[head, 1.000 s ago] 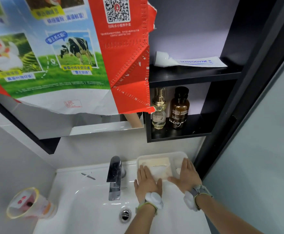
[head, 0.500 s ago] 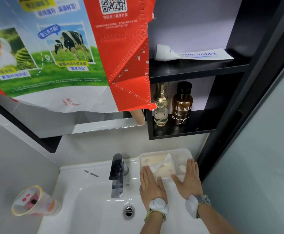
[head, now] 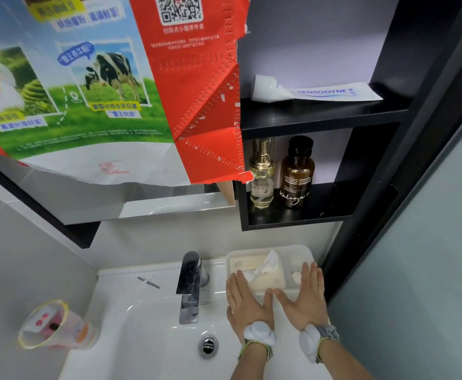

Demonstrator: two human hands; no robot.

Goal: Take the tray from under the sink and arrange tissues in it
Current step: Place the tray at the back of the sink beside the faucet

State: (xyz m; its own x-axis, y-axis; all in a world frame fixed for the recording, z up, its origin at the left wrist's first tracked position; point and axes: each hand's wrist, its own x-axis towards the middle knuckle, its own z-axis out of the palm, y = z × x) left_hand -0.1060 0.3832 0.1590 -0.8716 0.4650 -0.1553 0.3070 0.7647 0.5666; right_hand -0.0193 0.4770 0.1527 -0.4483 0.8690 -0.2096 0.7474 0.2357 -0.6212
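A translucent white tray [head: 304,250] sits on the back right corner of the white sink [head: 131,325], against the wall. In it lies a cream tissue pack [head: 268,278] with one tissue sticking up from its slot, and small white wads [head: 296,275] lie in the tray's right part. My left hand [head: 247,300] lies flat, fingers spread, over the tray's near left edge and the pack. My right hand [head: 305,296] lies flat over the near right edge. Neither hand grips anything.
A chrome faucet [head: 190,286] stands left of the tray, with the drain [head: 208,346] below it. A plastic cup [head: 51,325] lies at the sink's left. Black shelves hold two bottles [head: 295,171] and a toothpaste tube [head: 317,91]. A glass partition [head: 430,242] rises on the right.
Both hands slid back toward me off the tissue pack to the tray's near edge. A tissue now stands up from the pack. The view has shifted slightly.
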